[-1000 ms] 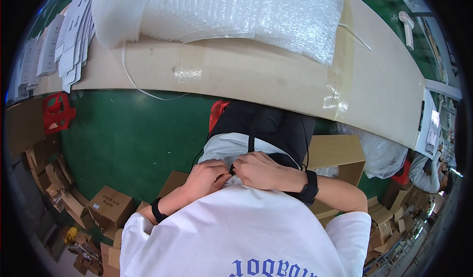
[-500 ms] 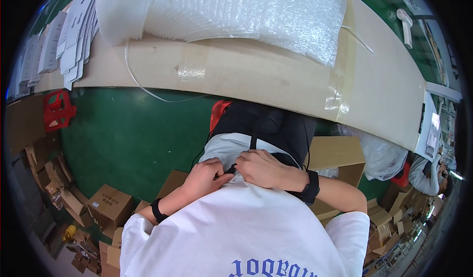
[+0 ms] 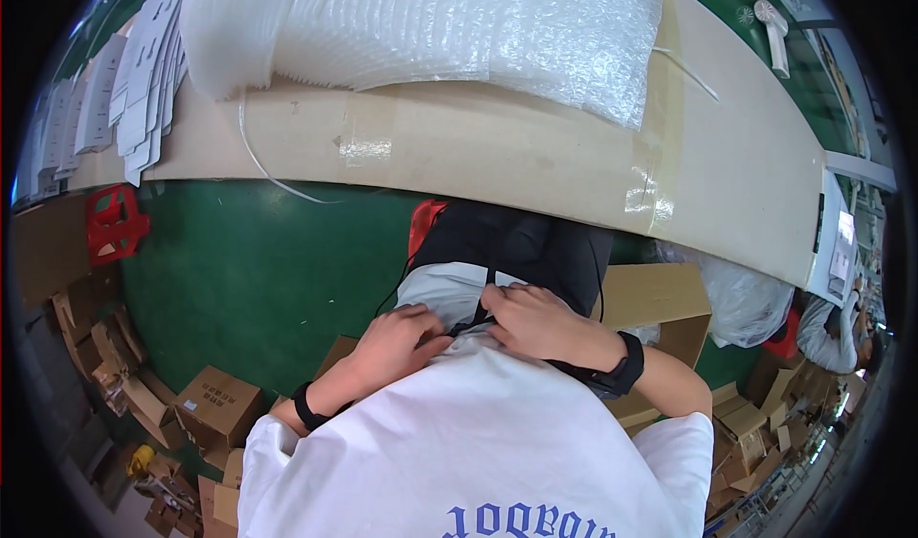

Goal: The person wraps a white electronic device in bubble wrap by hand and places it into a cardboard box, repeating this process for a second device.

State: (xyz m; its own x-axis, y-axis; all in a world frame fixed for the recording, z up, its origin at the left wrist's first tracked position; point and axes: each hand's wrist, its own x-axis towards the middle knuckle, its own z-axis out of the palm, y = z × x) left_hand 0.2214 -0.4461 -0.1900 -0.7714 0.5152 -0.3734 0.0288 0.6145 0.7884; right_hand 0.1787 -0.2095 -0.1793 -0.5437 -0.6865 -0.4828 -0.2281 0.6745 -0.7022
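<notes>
My left hand (image 3: 402, 337) is at my waist, its fingers curled at one end of a short stretch of black strap (image 3: 469, 327). On the other side, my right hand (image 3: 535, 324) is closed at the same strap, beside a thin vertical black band (image 3: 491, 278). The fingertips of both hands are partly hidden. Under them lie the hem of my white T-shirt (image 3: 478, 423) and a light grey cloth (image 3: 435, 287) over my black trousers (image 3: 507, 235). Each wrist wears a black band.
A long table (image 3: 535, 170) ahead carries a stack of bubble-wrap sheets (image 3: 459, 31), flat white cartons (image 3: 148, 69) at left and a small white fan (image 3: 773, 36). Cardboard boxes (image 3: 218, 402) stand around me. A red stool (image 3: 117, 222) is at left; another person (image 3: 830, 332) sits far right.
My right hand has shifted slightly right, away from my left, so more black strap shows between them. The left hand's fingers have loosened a little. The view has tilted slightly.
</notes>
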